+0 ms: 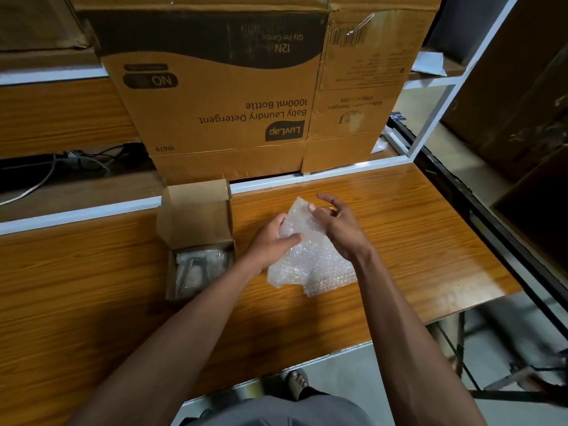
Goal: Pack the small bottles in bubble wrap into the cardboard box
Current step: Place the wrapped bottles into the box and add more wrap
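A sheet of clear bubble wrap (pixel 310 259) lies bunched on the wooden table (pixel 415 229), its upper end lifted between both hands. My left hand (pixel 270 241) grips the wrap's left side, thumb across the front. My right hand (pixel 336 222) holds the top edge from the right with curled fingers. Whether a bottle is inside the wrap is hidden. A small open cardboard box (pixel 196 210) stands to the left of my hands, flap raised, and a bubble-wrapped bundle (pixel 196 270) lies in it.
Large brown cartons (pixel 221 96) stand on the shelf directly behind the table. A white shelf rail (pixel 322 176) runs along the table's back edge. Cables (pixel 86 161) lie at the back left. The table's right edge drops to the floor.
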Demonstrator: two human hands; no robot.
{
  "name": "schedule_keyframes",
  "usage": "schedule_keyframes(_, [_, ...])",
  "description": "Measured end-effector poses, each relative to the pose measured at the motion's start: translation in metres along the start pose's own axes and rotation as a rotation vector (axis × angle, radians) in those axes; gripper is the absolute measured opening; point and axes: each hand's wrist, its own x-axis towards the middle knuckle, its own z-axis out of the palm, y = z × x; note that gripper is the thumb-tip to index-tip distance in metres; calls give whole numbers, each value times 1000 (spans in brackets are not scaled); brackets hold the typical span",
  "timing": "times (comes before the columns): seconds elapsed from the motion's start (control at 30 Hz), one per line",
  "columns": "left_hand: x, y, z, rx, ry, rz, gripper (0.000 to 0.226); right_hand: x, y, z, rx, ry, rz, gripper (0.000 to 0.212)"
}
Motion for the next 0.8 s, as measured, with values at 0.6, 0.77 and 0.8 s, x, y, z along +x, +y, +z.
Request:
schedule_keyframes(0.6, [-1, -7, -26, -25, 160, -132, 36, -3, 23, 20, -299, -10, -14, 3])
schedule_keyframes(0.77, [1, -13, -39, -9, 224, -177, 29, -8, 19, 11, -249, -22, 12, 6])
schedule_keyframes(0.8, [1, -14, -40, -27, 223, -179, 31, -8, 19, 9, -247, -52, 30, 9])
